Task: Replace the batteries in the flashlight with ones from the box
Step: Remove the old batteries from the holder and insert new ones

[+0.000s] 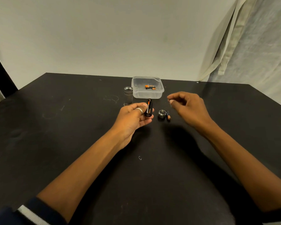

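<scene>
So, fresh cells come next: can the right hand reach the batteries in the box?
Probably yes: the box is lidless, its batteries exposed; the right hand hovers empty near it, nothing between.

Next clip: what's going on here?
A person is partway through a battery swap. The left hand grips the battery holder, with cells in it. The right hand hovers empty above a loose battery and the end cap. The flashlight body stands open beside the box of spares.
</scene>
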